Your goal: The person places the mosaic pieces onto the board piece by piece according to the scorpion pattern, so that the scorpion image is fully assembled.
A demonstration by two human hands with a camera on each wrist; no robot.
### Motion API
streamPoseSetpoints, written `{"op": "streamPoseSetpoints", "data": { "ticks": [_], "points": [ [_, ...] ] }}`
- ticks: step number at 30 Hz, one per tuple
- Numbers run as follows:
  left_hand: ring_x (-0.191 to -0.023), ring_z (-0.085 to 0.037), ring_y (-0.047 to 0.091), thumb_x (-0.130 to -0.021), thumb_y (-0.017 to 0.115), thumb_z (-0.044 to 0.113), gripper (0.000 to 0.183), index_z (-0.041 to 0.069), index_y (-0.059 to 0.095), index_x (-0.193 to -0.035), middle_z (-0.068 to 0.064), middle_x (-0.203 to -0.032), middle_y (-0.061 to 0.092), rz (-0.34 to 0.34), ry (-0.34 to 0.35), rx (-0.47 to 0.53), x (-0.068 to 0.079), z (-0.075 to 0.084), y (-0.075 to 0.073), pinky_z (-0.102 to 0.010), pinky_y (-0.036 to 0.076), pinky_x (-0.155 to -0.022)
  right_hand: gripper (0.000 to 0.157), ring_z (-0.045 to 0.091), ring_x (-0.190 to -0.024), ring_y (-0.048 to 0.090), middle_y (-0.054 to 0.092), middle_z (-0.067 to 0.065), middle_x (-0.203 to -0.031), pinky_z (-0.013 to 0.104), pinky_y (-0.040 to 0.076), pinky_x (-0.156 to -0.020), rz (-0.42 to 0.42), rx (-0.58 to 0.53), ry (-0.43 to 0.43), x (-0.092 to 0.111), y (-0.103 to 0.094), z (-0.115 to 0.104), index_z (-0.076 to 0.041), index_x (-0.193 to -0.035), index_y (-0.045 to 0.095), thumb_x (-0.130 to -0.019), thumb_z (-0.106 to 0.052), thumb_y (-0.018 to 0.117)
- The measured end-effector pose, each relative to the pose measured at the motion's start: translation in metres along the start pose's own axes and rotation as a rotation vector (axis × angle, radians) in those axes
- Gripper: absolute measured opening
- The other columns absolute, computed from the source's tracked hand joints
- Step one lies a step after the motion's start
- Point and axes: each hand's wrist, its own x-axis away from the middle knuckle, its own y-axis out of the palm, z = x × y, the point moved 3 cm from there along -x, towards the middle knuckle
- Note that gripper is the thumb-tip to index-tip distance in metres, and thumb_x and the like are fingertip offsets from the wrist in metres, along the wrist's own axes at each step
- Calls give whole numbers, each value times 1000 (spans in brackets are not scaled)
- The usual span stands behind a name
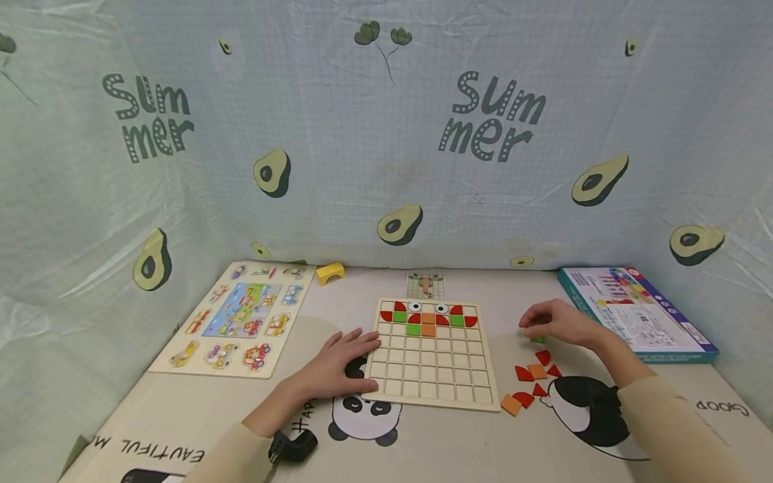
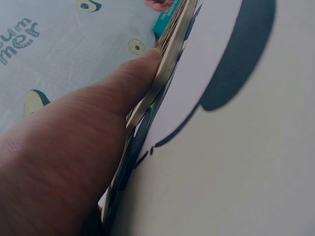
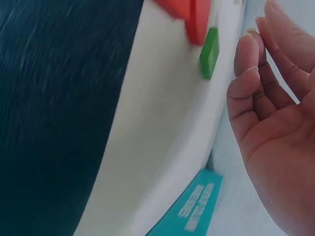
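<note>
In the head view, my left hand (image 1: 341,362) lies at the left edge of a wooden grid board (image 1: 410,369), fingers spread, fingertips and thumb at the rim. The left wrist view shows the thumb of this hand (image 2: 64,132) against the board's edge (image 2: 170,64). Red, green and orange pieces and two eye pieces (image 1: 414,307) fill several upper cells. To the right, my right hand (image 1: 561,323) hovers by a green piece (image 1: 539,340). The right wrist view shows its fingers (image 3: 244,93) loosely bent, nothing between them, apart from the green piece (image 3: 209,54).
Red pieces (image 1: 523,373) and orange pieces (image 1: 510,404) lie loose right of the board. A small pattern card (image 1: 417,285) lies behind it. A vehicle puzzle board (image 1: 229,362) and a yellow block (image 1: 329,272) are at left, a flat box (image 1: 640,322) at right.
</note>
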Motion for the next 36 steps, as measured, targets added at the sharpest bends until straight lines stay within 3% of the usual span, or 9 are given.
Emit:
{"op": "streamPoseSetpoints", "data": {
  "ticks": [13,20,28,36],
  "points": [
    [-151,-33,20,-89,70,54,80,12,47,-153,-3,-160,37,4,14,-9,-1,-1,0,-60,8,-118,24,22,-86,54,64,3,-92,26,48,-74,18,42,39,8,-8,23,1,-103,69,-88,-15,79],
    [-151,-33,20,-90,70,54,79,12,47,-152,-3,-160,37,1,16,-7,-2,0,-1,-60,8,-118,25,23,-87,53,60,2,-90,32,48,-75,16,88,61,9,-6,20,0,-103,68,-87,-14,81],
    [-151,-33,20,-89,71,54,79,12,47,-152,-3,-160,38,3,15,-7,-1,-1,0,-60,9,-118,14,22,-83,53,61,1,-86,31,47,-72,-3,106,28,7,-3,16,-5,-95,69,-87,-10,79],
    [-151,-33,20,-89,71,54,79,12,47,-152,-3,-160,38,3,13,-6,0,-2,0,-60,8,-118,14,23,-82,54,63,3,-88,31,49,-69,-18,-1,50,0,-1,3,-2,-100,69,-93,-13,74]
  ]
}}
